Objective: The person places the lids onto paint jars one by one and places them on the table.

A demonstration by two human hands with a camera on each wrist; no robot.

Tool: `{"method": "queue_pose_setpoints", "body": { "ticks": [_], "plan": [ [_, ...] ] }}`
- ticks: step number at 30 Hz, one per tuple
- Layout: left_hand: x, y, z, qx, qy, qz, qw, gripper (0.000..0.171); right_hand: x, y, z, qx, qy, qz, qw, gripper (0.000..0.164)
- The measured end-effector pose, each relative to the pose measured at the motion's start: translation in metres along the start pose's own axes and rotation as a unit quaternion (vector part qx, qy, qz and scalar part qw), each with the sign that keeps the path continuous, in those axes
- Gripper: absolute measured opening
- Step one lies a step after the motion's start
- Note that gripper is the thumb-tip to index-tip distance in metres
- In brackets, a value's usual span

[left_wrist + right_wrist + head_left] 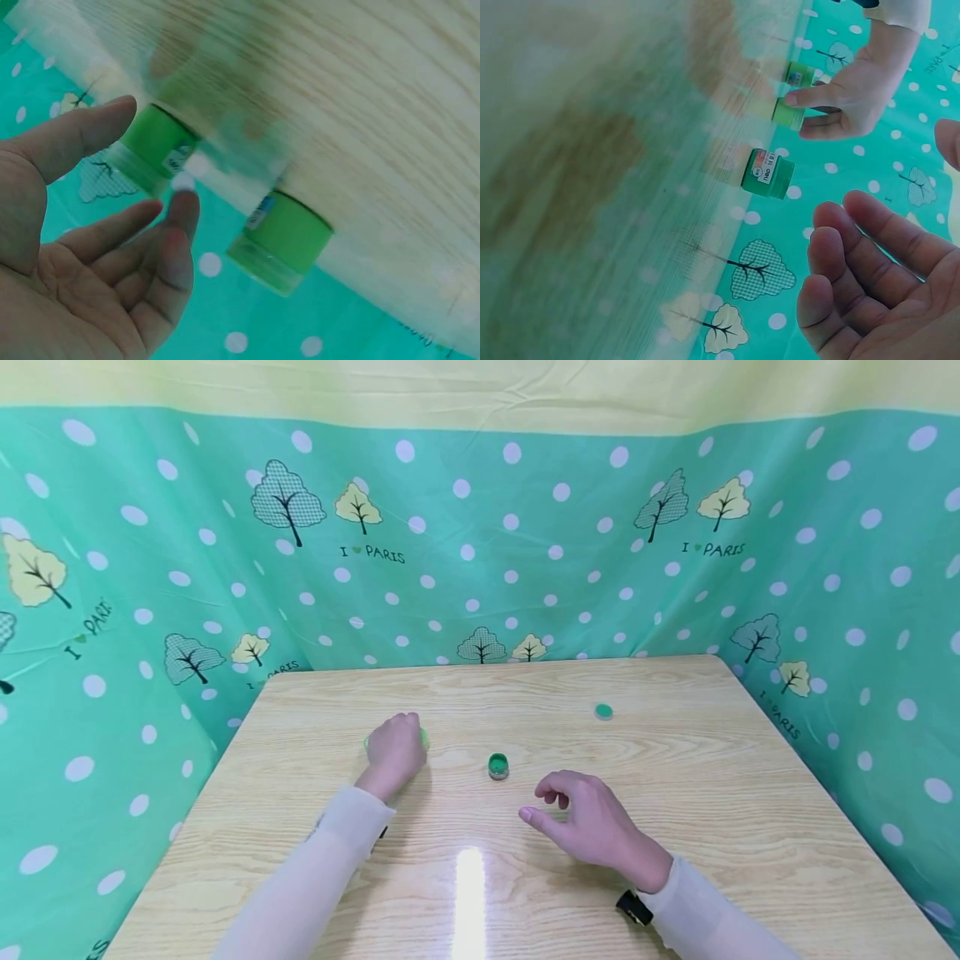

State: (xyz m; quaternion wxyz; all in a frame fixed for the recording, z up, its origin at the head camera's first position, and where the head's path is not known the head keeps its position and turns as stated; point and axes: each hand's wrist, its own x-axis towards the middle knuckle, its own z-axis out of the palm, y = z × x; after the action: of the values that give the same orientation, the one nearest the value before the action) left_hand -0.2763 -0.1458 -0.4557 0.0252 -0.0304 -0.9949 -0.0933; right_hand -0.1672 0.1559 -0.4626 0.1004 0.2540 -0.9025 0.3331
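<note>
In the head view my left hand (pixel 396 750) is at the table's left, knuckles up, hiding most of two small light green jars. The left wrist view shows its thumb and fingertips around the right-hand light green jar (pixel 156 142). Beside it stands the second light green jar (pixel 286 231), with a label and a translucent upper part, just past the fingertips. A dark green jar (pixel 498 767) with a white label is upright between the hands. My right hand (pixel 588 818) hovers near it, fingers loosely curved, holding nothing.
A flat green disc (pixel 603 712) with a pale edge, like a lid, lies toward the back right. The wooden table (pixel 675 760) backs onto a green dotted curtain (pixel 510 552). A black device (pixel 633 907) is strapped to the right wrist.
</note>
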Motion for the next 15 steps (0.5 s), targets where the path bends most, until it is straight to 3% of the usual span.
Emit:
{"method": "queue_pose_setpoints", "body": {
  "ticks": [3,7,10,15],
  "plan": [
    [-0.006,0.004,-0.002,0.004,0.034,0.017,0.9993,0.024,0.000,0.000,0.000,-0.001,-0.003,0.002,1.000,0.039],
    [-0.015,0.010,-0.006,-0.044,0.065,0.031,0.9964,0.050,0.000,0.000,-0.001,-0.004,-0.005,0.008,1.000,0.040],
    [-0.022,0.014,-0.007,-0.092,0.066,0.040,0.9927,0.061,0.000,0.000,-0.002,-0.006,-0.004,0.017,1.000,0.039],
    [-0.031,0.023,-0.008,-0.153,0.049,0.051,0.9856,0.059,0.000,0.001,-0.005,-0.010,0.001,0.030,1.000,0.037]
  ]
}}
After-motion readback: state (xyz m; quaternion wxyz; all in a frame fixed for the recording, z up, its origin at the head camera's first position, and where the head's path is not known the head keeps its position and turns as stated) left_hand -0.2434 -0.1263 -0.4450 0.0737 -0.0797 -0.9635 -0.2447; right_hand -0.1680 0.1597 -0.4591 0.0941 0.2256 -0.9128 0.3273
